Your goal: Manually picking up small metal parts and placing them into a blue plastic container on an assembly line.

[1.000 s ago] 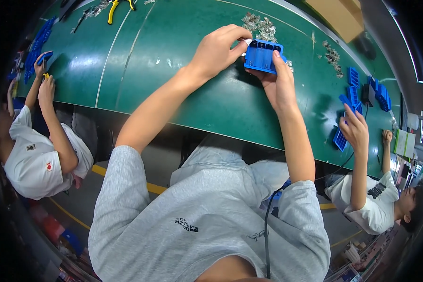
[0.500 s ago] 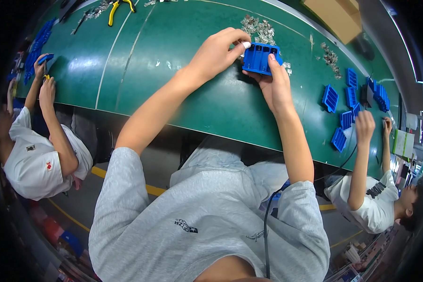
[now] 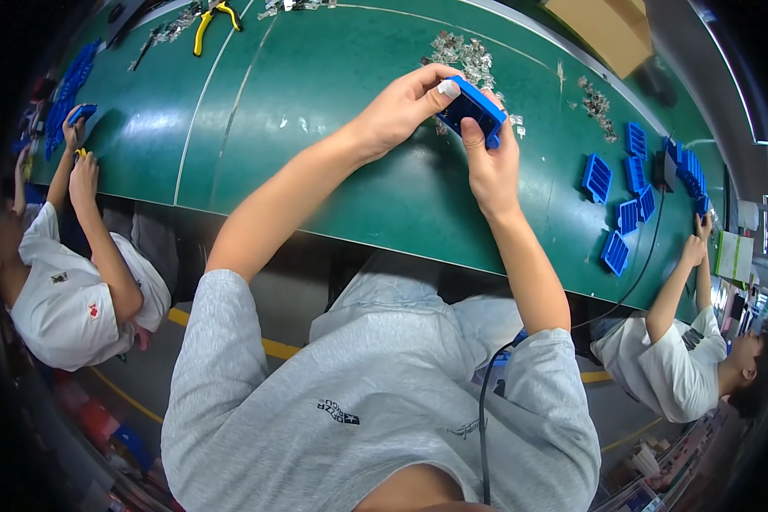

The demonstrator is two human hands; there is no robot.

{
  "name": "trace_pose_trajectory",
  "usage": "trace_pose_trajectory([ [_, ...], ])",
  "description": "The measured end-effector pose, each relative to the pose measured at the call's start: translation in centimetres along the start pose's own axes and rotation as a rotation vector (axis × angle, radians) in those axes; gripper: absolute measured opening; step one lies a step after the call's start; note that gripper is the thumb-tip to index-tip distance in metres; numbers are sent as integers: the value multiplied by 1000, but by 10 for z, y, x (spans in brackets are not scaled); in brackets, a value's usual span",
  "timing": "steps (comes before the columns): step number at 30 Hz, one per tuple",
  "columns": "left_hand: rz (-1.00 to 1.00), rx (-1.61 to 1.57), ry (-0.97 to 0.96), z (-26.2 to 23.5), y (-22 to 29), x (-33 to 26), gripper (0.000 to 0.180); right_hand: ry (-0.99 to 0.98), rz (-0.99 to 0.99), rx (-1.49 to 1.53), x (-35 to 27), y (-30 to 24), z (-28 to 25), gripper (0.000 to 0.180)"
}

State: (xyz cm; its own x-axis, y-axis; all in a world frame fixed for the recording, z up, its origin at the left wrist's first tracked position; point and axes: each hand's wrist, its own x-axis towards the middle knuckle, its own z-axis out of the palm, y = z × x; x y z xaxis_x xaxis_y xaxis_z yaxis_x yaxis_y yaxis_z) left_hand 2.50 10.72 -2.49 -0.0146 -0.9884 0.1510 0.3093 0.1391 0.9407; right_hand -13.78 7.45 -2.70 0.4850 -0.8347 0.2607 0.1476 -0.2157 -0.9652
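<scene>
Fingers of both hands close on one blue plastic housing (image 3: 473,109), held up off the green tabletop (image 3: 315,128) in front of the person: the left hand (image 3: 397,107) pinches its near-left corner, thumb tip pressed on top, and the right hand (image 3: 490,166) clamps its right end from below. Each grip is narrow and full, with nothing else in either hand. Judging from the pose, the step in hand looks like fitting or checking something in the housing's ribbed face; the next move probably calls for a steady hold with the right hand while the left thumb presses squarely, since the piece hangs in the air with nothing under it. Just beyond the housing lies one heap of small metal parts (image 3: 462,53), and a second, smaller scatter (image 3: 595,101) sits farther right. To the right, about six more blue housings (image 3: 597,177) lie near a co-worker's raised hand (image 3: 693,249), with a further row at the edge too bent to count. At far left a second co-worker handles one blue piece (image 3: 81,112), and one pair of yellow-handled pliers (image 3: 206,24) lies beyond.
</scene>
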Motion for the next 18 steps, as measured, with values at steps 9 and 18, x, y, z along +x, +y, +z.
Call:
trace_pose_trajectory([
  [9,85,21,11,0,-7,0,37,18,-121,-118,-4,6,-2,57],
  [18,-124,-108,117,-5,-10,9,25,-132,379,554,15,4,-7,44],
])
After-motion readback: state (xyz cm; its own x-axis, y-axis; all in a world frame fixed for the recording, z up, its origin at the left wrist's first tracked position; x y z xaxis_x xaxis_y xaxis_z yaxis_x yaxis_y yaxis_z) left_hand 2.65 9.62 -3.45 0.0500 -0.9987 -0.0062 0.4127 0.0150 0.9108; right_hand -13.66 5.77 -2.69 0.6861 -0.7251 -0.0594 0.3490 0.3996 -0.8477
